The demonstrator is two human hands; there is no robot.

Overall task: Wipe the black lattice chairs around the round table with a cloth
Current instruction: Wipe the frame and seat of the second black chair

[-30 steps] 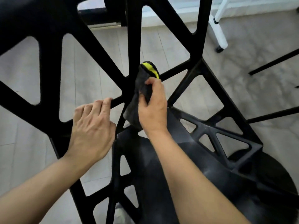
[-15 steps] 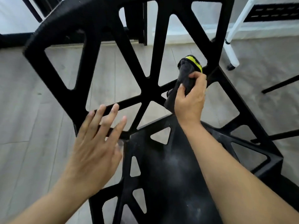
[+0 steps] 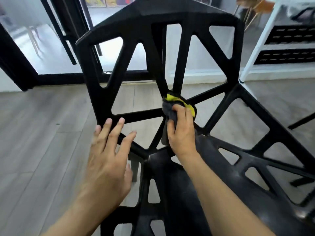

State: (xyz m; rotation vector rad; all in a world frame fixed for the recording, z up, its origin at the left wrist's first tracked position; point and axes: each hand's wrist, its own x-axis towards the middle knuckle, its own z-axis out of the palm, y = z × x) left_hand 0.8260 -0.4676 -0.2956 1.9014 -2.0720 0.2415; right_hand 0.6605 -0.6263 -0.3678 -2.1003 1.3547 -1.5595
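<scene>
Fingers (image 3: 109, 133) of the left hand (image 3: 109, 160) are spread apart and extended, holding nothing, their tips at or just over the lower-left bars of the black lattice chair (image 3: 153, 21); motion blur leaves contact uncertain. Chair backrest fills the centre of the view, its bars radiating from a hub above the seat (image 3: 187, 193), whose dark surface shows faint pale smudges. At that hub the right hand (image 3: 182, 133) has its fingers (image 3: 179, 111) clamped on a bunched dark grey cloth (image 3: 168, 113) with a yellow edge, the cloth pressed against the junction of the bars and a fold of it hanging down beside the thumb. Grey wood-plank floor (image 3: 42, 133) lies behind the lattice. At upper right stands a white frame (image 3: 260, 40) holding dark slotted panels, apart from the chair.
</scene>
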